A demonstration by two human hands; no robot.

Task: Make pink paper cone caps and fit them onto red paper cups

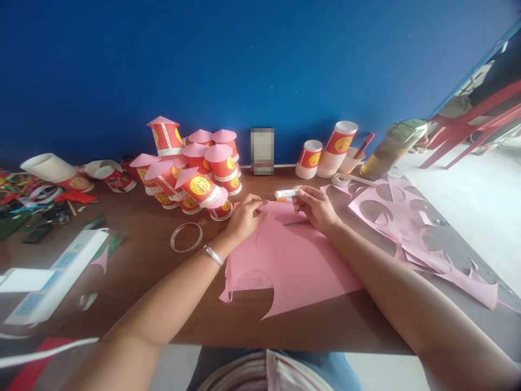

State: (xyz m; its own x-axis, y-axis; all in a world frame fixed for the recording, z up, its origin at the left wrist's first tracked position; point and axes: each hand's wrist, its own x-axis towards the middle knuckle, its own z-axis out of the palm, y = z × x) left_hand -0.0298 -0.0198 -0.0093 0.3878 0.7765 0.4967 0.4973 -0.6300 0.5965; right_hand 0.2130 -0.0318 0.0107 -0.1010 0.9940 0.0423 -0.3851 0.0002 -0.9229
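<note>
My right hand (315,207) is closed around a white capped tube (286,193), which looks like a glue stick, over the far part of a pink paper sheet (309,266). A pointed dark metal blade (296,223), perhaps of scissors, sticks out below that hand. Something thin and orange (284,199) lies just under the tube. My left hand (246,217) is at the sheet's far left corner, its bent finger and thumb pinching pink paper. Curved cut-outs mark the sheet's near left edge. To the left stand stacked red paper cups (201,187) with pink cone tops.
Pink offcuts (374,212) cover the right side. Behind them stand red cup stacks (340,145), a tape roll (341,180) and a bottle (393,149). A tape ring (186,237) and a power strip (61,271) lie left. A blue wall (252,65) rises behind.
</note>
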